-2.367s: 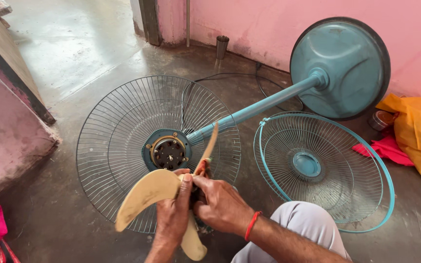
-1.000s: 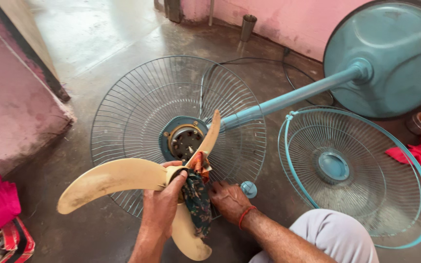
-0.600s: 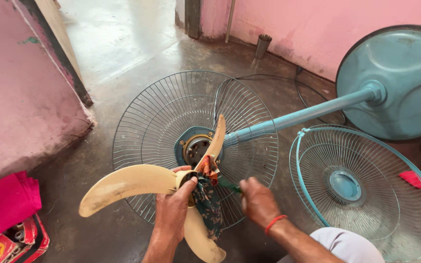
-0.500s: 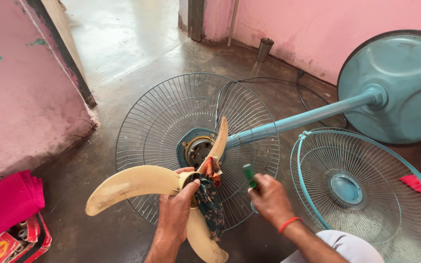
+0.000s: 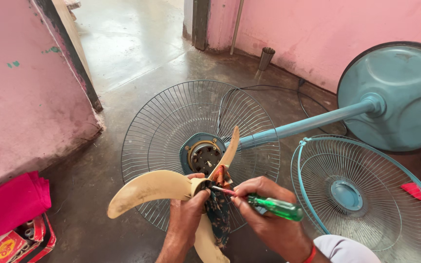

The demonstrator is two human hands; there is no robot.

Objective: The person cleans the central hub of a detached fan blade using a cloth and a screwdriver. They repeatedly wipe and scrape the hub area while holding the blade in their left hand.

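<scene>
— Two hands at work; what's furthest left?

— Pink cloth [image 5: 10,204] by the wall. Next, the left hand [image 5: 187,216] is closed around the hub of a cream fan blade [image 5: 147,190], held above the rear wire guard [image 5: 171,117] and its motor [image 5: 205,157]. A dark patterned rag [image 5: 219,214] hangs at the hub.

— And the right?

— The right hand [image 5: 264,214] grips a green-handled screwdriver [image 5: 269,205], its tip at the hub. Further right lie the blue front guard [image 5: 361,195] and the round base [image 5: 395,95].
</scene>
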